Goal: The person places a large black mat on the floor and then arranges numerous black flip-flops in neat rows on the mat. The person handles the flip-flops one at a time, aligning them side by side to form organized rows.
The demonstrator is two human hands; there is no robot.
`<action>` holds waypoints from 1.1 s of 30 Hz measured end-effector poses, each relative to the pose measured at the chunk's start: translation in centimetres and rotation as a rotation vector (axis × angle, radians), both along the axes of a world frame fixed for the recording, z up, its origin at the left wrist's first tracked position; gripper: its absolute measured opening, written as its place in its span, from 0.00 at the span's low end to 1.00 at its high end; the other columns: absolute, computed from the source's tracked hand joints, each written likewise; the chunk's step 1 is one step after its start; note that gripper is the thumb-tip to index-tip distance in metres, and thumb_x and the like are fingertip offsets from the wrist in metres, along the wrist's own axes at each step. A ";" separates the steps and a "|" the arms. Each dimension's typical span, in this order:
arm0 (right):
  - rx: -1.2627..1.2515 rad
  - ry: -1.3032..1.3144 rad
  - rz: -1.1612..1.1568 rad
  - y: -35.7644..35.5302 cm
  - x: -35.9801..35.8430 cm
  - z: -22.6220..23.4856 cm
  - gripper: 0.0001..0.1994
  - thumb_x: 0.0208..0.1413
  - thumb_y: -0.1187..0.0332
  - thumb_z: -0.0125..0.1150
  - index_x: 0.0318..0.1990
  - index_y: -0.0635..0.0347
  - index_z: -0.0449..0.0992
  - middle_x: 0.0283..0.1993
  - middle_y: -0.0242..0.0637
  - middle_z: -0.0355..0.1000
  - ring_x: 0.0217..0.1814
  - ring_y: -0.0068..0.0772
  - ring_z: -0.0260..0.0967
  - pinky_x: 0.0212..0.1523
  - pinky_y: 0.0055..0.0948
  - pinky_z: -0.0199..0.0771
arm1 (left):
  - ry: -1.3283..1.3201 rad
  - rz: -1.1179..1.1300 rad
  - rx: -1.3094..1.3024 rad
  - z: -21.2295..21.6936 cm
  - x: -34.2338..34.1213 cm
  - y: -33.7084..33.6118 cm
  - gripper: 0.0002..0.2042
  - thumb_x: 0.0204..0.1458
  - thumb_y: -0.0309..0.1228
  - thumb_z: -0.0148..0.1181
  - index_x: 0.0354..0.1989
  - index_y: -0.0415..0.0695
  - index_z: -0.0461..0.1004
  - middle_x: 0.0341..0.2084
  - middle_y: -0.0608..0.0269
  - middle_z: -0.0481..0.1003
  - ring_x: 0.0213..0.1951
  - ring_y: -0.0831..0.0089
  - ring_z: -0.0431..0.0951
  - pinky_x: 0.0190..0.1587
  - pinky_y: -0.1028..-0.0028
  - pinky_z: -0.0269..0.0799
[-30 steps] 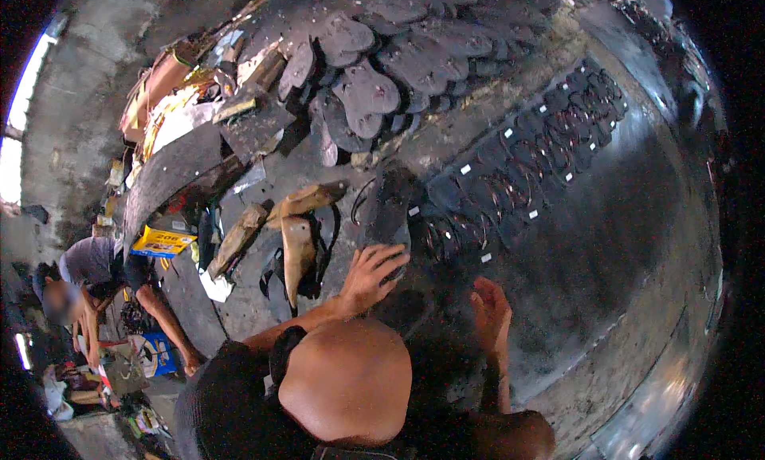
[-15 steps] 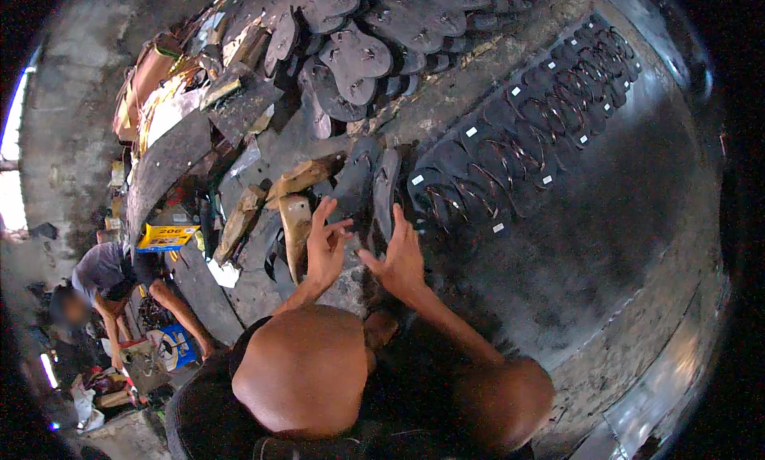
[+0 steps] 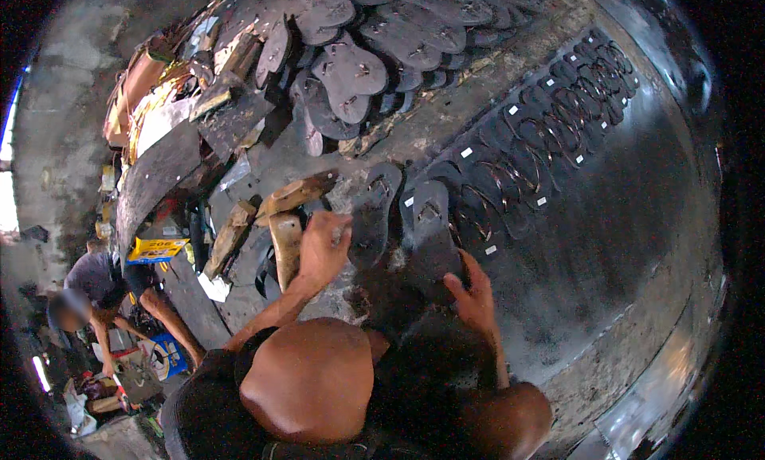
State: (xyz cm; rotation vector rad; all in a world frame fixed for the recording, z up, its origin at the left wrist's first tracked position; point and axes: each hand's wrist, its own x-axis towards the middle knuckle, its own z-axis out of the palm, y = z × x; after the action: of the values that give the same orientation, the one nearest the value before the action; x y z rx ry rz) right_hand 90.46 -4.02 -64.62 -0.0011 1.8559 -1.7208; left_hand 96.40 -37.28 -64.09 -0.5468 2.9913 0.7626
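Two hands now well apart, no longer close together as half a second ago. Left hand (image 3: 323, 249) curled over the heel of a dark sandal (image 3: 373, 213), fingers bent and gripping its edge. Right hand (image 3: 474, 296) moved down to a second dark sandal (image 3: 430, 225), fingers spread flat on its lower end. Both sandals lying flat, side by side, just beside the row of strapped sandals (image 3: 534, 141). Probably being set into that row. Wooden shoe forms (image 3: 291, 197) close to the left.
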 end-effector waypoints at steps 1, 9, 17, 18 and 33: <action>0.001 0.049 -0.044 0.8 -1.1 -0.2 0.25 0.70 0.66 0.61 0.70 0.68 0.70 0.69 0.45 0.72 0.71 0.37 0.68 0.71 0.36 0.64 | 0.077 -0.047 -0.174 1.9 -3.0 -0.2 0.23 0.54 0.25 0.68 0.60 0.37 0.74 0.58 0.45 0.73 0.54 0.47 0.79 0.54 0.56 0.78; 0.310 0.422 0.064 -0.6 -8.6 -0.6 0.21 0.72 0.61 0.57 0.68 0.57 0.74 0.67 0.47 0.73 0.70 0.46 0.69 0.68 0.43 0.67 | 0.452 0.197 -0.379 -0.7 -24.1 -3.2 0.48 0.45 0.39 0.81 0.74 0.43 0.59 0.68 0.45 0.64 0.70 0.40 0.60 0.72 0.50 0.53; 0.277 1.075 0.107 -13.9 -22.2 4.4 0.27 0.58 0.73 0.67 0.66 0.53 0.73 0.67 0.44 0.71 0.69 0.51 0.68 0.66 0.48 0.71 | 0.492 -0.051 -0.263 -1.9 -21.4 -5.0 0.37 0.52 0.22 0.66 0.74 0.45 0.63 0.69 0.50 0.68 0.71 0.47 0.64 0.75 0.54 0.57; 0.439 1.257 0.193 -17.3 -23.3 4.9 0.28 0.58 0.74 0.65 0.67 0.52 0.72 0.69 0.42 0.69 0.71 0.49 0.67 0.68 0.46 0.70 | 0.482 -0.021 -0.231 -1.5 -21.2 -4.7 0.36 0.52 0.21 0.64 0.73 0.44 0.64 0.69 0.51 0.69 0.72 0.48 0.64 0.74 0.54 0.58; 0.300 0.831 -0.516 7.4 -15.2 7.6 0.18 0.72 0.73 0.58 0.66 0.63 0.77 0.62 0.44 0.79 0.64 0.28 0.74 0.64 0.32 0.73 | 0.666 0.325 -0.494 5.2 -12.5 -10.3 0.20 0.67 0.27 0.58 0.67 0.39 0.71 0.59 0.50 0.77 0.63 0.61 0.75 0.58 0.62 0.77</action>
State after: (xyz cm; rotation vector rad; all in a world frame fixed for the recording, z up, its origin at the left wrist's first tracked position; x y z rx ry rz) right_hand 75.24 3.40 -57.00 -0.1505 2.9207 -1.9141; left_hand 83.88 -47.62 -58.87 -0.9779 3.8016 0.2056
